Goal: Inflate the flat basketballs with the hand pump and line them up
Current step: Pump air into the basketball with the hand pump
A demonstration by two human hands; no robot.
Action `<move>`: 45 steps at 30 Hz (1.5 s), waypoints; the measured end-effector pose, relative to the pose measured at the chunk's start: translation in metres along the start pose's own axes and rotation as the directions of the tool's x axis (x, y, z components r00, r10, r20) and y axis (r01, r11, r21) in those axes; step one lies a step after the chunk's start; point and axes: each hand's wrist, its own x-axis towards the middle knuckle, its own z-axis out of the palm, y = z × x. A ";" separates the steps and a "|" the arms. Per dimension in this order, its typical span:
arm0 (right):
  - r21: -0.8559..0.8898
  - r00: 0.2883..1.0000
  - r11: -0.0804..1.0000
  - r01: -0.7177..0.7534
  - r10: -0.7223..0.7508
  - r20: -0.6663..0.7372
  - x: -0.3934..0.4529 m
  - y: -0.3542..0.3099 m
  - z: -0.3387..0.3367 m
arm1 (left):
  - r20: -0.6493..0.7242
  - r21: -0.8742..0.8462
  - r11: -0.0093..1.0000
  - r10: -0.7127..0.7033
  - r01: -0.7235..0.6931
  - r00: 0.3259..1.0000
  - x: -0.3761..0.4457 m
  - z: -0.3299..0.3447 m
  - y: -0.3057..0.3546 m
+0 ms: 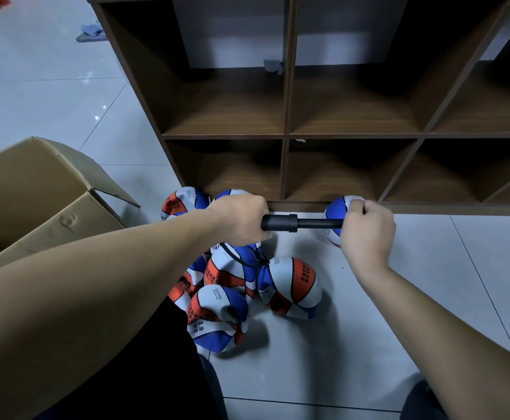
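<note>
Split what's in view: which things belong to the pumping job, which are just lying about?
Job:
- pump, left hand gripping the barrel, right hand at the other end
- ball behind the right hand
- pile of flat balls on the floor

Lying about:
- cardboard box
- wooden shelf
- cloth on the far floor

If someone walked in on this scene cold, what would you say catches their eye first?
Most likely the black hand pump, held level between the left hand and the right hand in mid-frame. Next, the heap of crumpled orange, white and blue basketballs on the floor just below the hands. Behind them stands a dark wooden cubby shelf, and an open cardboard box sits at the left.
</note>
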 end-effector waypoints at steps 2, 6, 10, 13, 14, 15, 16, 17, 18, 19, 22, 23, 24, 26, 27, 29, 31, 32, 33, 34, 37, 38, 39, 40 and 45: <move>0.003 1.000 1.000 0.002 -0.002 0.014 -0.008 -0.006 0.007 | -0.011 0.014 1.000 0.008 -0.008 1.000 -0.002 -0.001 0.004; 0.020 0.996 1.000 -0.004 0.002 0.092 -0.020 -0.007 0.015 | -0.029 0.047 0.999 0.005 -0.004 1.000 -0.009 0.001 0.011; 0.027 0.991 0.999 0.018 -0.021 0.135 -0.032 -0.015 0.019 | -0.037 0.040 0.999 0.015 -0.013 0.999 -0.014 0.001 0.014; 0.015 0.989 0.999 0.033 -0.035 0.146 -0.036 -0.020 0.020 | -0.050 0.035 0.999 0.016 -0.014 0.999 -0.015 -0.001 0.020; 0.013 0.988 0.999 0.042 -0.044 0.146 -0.037 -0.022 0.021 | -0.055 0.033 0.999 0.021 -0.019 0.998 -0.015 -0.002 0.022; 0.009 0.987 0.999 0.051 -0.052 0.149 -0.038 -0.022 0.022 | -0.059 0.030 0.999 0.028 -0.026 0.998 -0.015 -0.002 0.023; 0.005 0.986 0.998 0.059 -0.059 0.156 -0.039 -0.023 0.023 | -0.062 0.026 0.999 0.033 -0.032 0.998 -0.015 -0.002 0.025; 0.002 0.984 0.998 0.065 -0.064 0.165 -0.040 -0.022 0.023 | -0.063 0.023 0.999 0.037 -0.036 0.997 -0.014 -0.002 0.026; 0.000 0.982 0.998 0.069 -0.068 0.176 -0.040 -0.022 0.023 | -0.062 0.022 0.999 0.041 -0.040 0.997 -0.014 -0.001 0.027; -0.001 0.980 0.997 0.073 -0.071 0.185 -0.039 -0.021 0.023 | -0.060 0.021 0.999 0.044 -0.043 0.997 -0.014 -0.001 0.027; -0.006 0.973 0.996 0.088 -0.085 0.213 -0.033 -0.020 0.021 | -0.059 -0.009 0.999 0.045 -0.046 0.997 -0.012 -0.002 0.027; -0.013 0.970 0.995 0.097 -0.091 0.225 -0.030 -0.022 0.019 | -0.060 -0.025 0.998 0.048 -0.050 0.997 -0.011 -0.002 0.026; -0.020 0.967 0.994 0.106 -0.099 0.236 -0.028 -0.023 0.018 | -0.061 -0.042 0.998 0.053 -0.056 0.997 -0.011 -0.004 0.025; -0.028 0.962 0.992 0.121 -0.110 0.249 -0.026 -0.027 0.016 | -0.053 -0.069 0.995 0.061 -0.065 0.997 -0.010 -0.006 0.024; -0.027 0.961 0.993 0.118 -0.108 0.255 -0.025 -0.027 0.015 | -0.042 -0.080 0.995 0.063 -0.066 0.997 -0.009 -0.006 0.023; -0.017 0.961 0.996 0.090 -0.083 0.264 -0.019 -0.020 0.013 | -0.006 -0.096 0.993 0.062 -0.062 0.998 -0.007 -0.004 0.019; 0.000 0.966 1.000 0.029 -0.028 0.258 -0.010 -0.010 0.008 | 0.038 -0.101 0.994 0.045 -0.041 0.998 -0.005 -0.002 0.007; 0.002 0.970 1.000 -0.012 0.011 0.244 -0.004 -0.006 0.003 | 0.060 -0.101 0.995 0.031 -0.025 0.998 -0.004 -0.001 -0.001; 0.007 0.973 0.998 -0.058 0.054 0.225 0.002 -0.002 -0.003 | 0.084 -0.108 0.994 0.013 -0.003 0.996 -0.003 0.000 -0.010; 0.021 0.974 0.994 -0.105 0.099 0.206 0.006 0.002 -0.009 | 0.111 -0.128 0.992 -0.003 0.017 0.994 -0.002 0.000 -0.019; 0.042 0.966 0.984 -0.172 0.160 0.203 0.009 0.008 -0.016 | 0.191 -0.180 0.983 -0.005 0.040 0.982 -0.001 0.005 -0.029; 0.037 0.967 0.984 -0.175 0.164 0.197 0.008 0.009 -0.014 | 0.197 -0.162 0.986 -0.006 0.039 0.980 -0.001 0.008 -0.028; 0.036 0.968 0.983 -0.182 0.172 0.185 0.006 0.009 -0.011 | 0.189 -0.135 0.990 -0.009 0.035 0.982 0.000 0.009 -0.025; 0.036 0.969 0.981 -0.190 0.182 0.168 0.004 0.009 -0.007 | 0.165 -0.105 0.994 -0.010 0.028 0.986 0.001 0.010 -0.021; 0.042 0.977 0.981 -0.188 0.183 0.105 -0.008 0.002 0.006 | 0.047 -0.007 1.000 0.026 -0.026 0.999 0.003 0.005 -0.008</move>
